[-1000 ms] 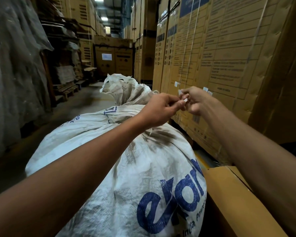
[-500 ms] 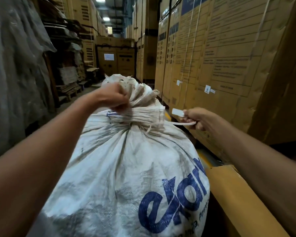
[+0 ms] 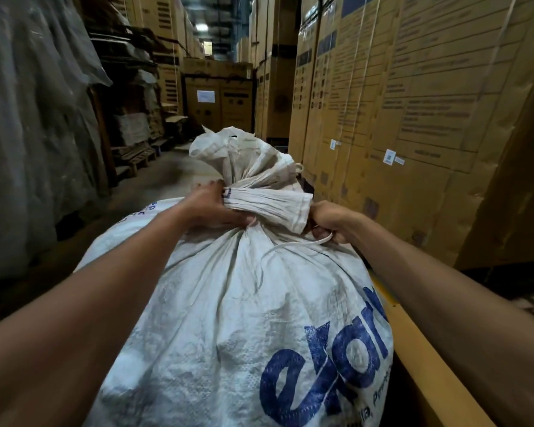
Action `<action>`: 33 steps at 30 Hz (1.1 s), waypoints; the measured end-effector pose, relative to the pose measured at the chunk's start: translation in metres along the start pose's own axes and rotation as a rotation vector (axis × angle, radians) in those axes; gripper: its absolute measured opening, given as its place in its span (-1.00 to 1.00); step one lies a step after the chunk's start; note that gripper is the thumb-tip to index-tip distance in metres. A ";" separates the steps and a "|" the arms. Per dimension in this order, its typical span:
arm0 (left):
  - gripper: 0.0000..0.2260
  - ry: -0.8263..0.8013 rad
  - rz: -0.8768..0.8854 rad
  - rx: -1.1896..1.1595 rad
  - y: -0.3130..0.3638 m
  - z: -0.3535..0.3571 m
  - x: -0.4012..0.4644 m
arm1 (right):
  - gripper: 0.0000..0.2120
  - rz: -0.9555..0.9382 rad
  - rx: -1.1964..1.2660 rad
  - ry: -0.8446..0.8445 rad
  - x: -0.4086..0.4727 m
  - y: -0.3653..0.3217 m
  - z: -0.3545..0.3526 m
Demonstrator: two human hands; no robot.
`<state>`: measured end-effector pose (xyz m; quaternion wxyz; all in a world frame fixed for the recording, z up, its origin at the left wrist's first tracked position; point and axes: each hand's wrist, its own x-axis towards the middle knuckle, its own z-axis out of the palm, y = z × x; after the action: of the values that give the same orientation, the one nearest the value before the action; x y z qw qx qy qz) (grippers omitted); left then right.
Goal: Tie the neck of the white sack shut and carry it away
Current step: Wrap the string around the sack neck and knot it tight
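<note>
A big white woven sack point(image 3: 228, 318) with blue lettering fills the lower middle of the head view. Its neck point(image 3: 265, 204) is gathered into a tight pleated bunch, with the loose top flaring above it. My left hand point(image 3: 210, 208) grips the neck from the left side. My right hand point(image 3: 327, 223) is closed at the right of the neck, holding a thin white tie strap point(image 3: 302, 241) that runs from the neck to my fingers. Whether the strap is fully cinched is hidden behind the bunched cloth.
Tall stacked cardboard cartons point(image 3: 398, 118) wall the right side, close to my right arm. A yellow-brown carton edge point(image 3: 420, 359) lies low on the right. Plastic-wrapped goods point(image 3: 34, 134) and wooden pallets point(image 3: 133, 155) line the left. A concrete aisle point(image 3: 167, 177) runs ahead.
My left hand dropped from the flared top to the neck's left side. My right hand moved in close to the neck, so the strap's free length is now shorter.
</note>
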<state>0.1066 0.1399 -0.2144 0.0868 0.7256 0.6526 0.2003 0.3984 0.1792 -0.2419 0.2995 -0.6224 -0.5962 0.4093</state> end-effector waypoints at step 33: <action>-0.49 0.319 0.040 -0.351 0.025 0.011 0.007 | -0.60 -0.339 -0.350 0.096 0.015 -0.079 0.092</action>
<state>0.1343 0.1449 -0.2139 0.1034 0.6713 0.5988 0.4245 0.2791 0.1920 -0.2212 0.2795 -0.5745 -0.7391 0.2134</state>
